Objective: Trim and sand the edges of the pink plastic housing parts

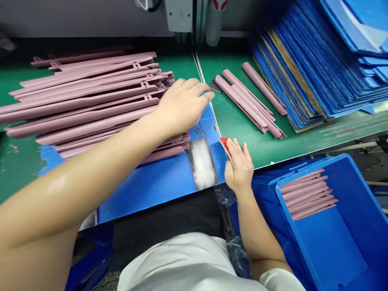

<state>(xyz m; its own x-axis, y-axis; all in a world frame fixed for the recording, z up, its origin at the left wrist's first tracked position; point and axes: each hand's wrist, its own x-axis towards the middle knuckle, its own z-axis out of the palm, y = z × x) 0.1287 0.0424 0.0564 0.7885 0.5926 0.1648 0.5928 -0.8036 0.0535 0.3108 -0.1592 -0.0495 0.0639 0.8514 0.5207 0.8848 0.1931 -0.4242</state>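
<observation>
- left hand (182, 106) stretches across from the left, palm down, fingers loose and spread; it grips nothing that I can see, so it reads as released
- it hovers at the right-hand end of the pile (91, 105) of pink strips; whether the palm touches the top strips I cannot tell
- the pile lies on a blue sheet (157, 184) at the left half of the tabletop (318, 133); the long axis of its strips runs left to right, rising slightly towards the far edge at the right
- just beyond the left fingertips, towards the far edge, lies a small grey piece (215, 85); it is near them but apart
- right hand (239, 166) rests at the near edge, clenched on a red tool (224, 142); the tool's tip points towards the far edge, beside the sheet's right side
- loose strips (248, 101) lie right of the grey piece, their long axis slanting from far-left to near-right; the left hand is nearer their far end, the right hand nearer their near end
- a shiny tape patch (201, 163) sits on the sheet between the two hands
- blue boards (318, 60) are fanned at the far right corner
- a blue bin (339, 242) stands below the near edge at the right; binned strips (307, 194) lie in its far end, lengthwise left to right
</observation>
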